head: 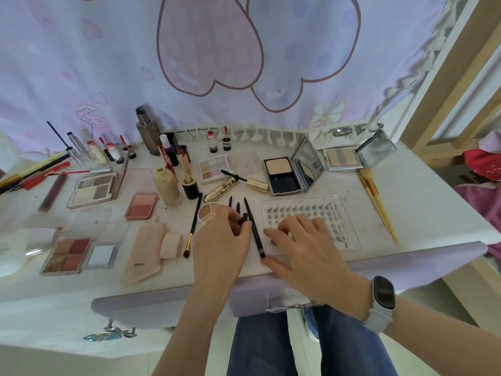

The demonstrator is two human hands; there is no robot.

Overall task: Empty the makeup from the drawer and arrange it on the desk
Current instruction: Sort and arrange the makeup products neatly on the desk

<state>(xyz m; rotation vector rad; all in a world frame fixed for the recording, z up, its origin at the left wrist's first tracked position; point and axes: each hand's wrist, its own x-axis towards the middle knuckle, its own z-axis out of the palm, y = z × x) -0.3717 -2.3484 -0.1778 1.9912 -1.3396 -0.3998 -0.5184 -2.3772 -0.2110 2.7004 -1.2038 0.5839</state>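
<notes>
My left hand (pixel 222 237) pinches a short black pencil (pixel 243 219) beside other black pencils and a long black liner (pixel 253 229) in the middle of the white desk (pixel 423 213). A round concealer pot (pixel 207 213) sits just left of that hand. My right hand (pixel 303 245), with a watch on the wrist, rests with fingers spread on a clear false-lash tray (pixel 320 213). Palettes, a blush compact (pixel 141 206), a gold mascara (pixel 221 189) and an open powder compact (pixel 284 172) lie around them. The lilac drawer front (pixel 189 302) is below the desk edge.
Lipsticks, bottles and pencils crowd the back left by the printed curtain (pixel 244 63). Yellow brushes (pixel 379 204) lie at the right, near a mirrored compact (pixel 344 158). A pink tube (pixel 143 251) and sponge sit front left. My legs are under the desk.
</notes>
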